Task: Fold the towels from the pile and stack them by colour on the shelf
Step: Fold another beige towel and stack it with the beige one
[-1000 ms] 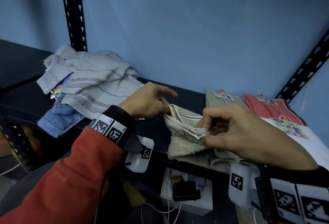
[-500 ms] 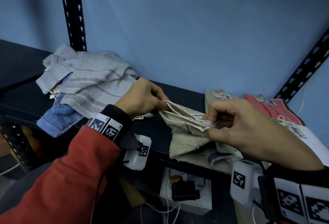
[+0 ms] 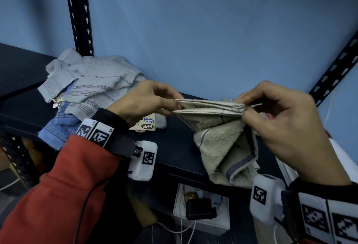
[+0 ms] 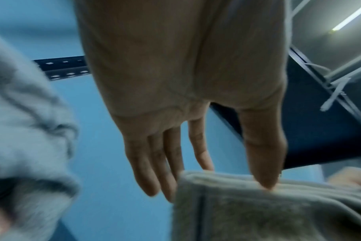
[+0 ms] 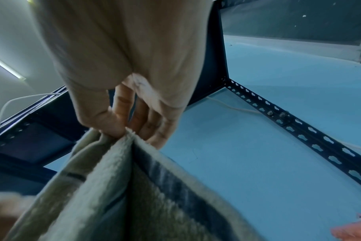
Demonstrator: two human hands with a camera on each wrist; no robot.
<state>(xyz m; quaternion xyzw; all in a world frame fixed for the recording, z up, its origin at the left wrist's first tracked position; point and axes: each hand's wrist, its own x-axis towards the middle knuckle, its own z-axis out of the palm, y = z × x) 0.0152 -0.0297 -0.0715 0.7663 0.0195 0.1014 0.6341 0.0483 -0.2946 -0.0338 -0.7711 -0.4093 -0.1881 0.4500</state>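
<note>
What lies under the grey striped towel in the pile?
A blue towel shows beneath the grey striped towel, sticking out at its lower left, with a paper label at its right edge. Anything deeper in the pile is covered.

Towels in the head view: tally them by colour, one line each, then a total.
Beige towel, pinched by the left hand and the right hand: 1
Grey striped towel in the pile: 1
Blue towel under it: 1
Pink towel, only a sliver behind the right hand: 1
Total: 4 showing; more may be hidden.
</note>
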